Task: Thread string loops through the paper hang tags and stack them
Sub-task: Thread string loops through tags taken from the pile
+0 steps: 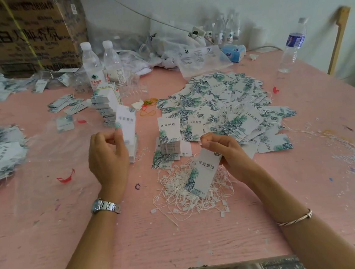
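The rectangular paper hang tag (203, 175) pinched in your right hand (227, 153) is white, with dark lettering and a teal-green leaf print in its lower corner. Beyond that hand, the loose heap of paper tags (223, 98) repeats the white-and-green leaf pattern. Just under the hand lies a tangle of white string loops (178, 191). The blurred paper tag (126, 122) in your left hand (108, 157) is white with grey lettering. The painted wooden desk (184, 244) beneath both hands is pink. Left of your left hand lies a curled red plastic strip (66, 178).
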Demonstrator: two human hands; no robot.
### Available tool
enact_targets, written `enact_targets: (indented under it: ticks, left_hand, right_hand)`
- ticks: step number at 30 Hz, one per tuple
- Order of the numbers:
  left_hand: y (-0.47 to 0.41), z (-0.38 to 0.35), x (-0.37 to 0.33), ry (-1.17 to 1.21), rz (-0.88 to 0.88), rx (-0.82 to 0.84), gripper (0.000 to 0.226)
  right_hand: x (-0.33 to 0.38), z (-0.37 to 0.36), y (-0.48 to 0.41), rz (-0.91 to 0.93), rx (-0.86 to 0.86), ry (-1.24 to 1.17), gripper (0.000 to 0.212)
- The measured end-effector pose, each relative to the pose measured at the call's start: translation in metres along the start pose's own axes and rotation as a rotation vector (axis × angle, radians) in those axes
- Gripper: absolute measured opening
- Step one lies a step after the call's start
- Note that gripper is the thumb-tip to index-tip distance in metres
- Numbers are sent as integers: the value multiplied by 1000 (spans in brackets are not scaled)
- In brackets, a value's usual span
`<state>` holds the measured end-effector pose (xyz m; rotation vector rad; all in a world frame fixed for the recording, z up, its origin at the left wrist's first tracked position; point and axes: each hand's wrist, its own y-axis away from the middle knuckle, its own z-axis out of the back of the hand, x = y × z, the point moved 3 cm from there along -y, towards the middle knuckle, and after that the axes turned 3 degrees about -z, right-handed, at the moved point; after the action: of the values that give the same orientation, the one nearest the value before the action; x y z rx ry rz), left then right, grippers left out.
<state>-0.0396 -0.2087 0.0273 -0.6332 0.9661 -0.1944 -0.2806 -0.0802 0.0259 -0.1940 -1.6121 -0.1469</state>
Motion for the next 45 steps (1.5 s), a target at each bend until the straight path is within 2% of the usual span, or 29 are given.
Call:
enact_targets:
  ticks: [4,9,13,19,23,28,31,33,37,40,45]
  left_hand:
    - [19,-12,-27,362,-91,163,24]
    - [57,-30,-54,670,-32,495,36]
    - [79,-40,-61,665,-76,589,31]
    - [84,-46,-57,649,-65,648,24]
    - [84,-47,-55,653,-32,685,26]
    - [85,-45,-59,623,-82,690,28]
    - [85,-41,-63,476,-215,560,31]
    - [84,-37,-67,475,-308,455,38]
    - [81,-33,-73,494,-499,312,28]
    - [81,-34,-77,510,-526,280,27]
    - [80,-35,-80,544,-542,291,24]
  right_hand:
    - [-1,4,-2,-20,-22,-58,16]
    - [-2,9,-4,-27,-68,-140,12]
    - [-1,14,-3,-14,-59,-248,13]
    - [1,12,-2,-9,0,-287,27]
    - [4,10,-1,10,44,-286,15]
    - [0,11,-2,-13,68,-298,29]
    - [0,9,-3,-19,82,-250,25]
    - [-2,8,-4,-21,78,-228,22]
    - [-5,9,-6,-28,74,-217,15]
    - [-5,9,-5,-24,85,-201,8]
    - [-6,8,-4,2,106,-94,18]
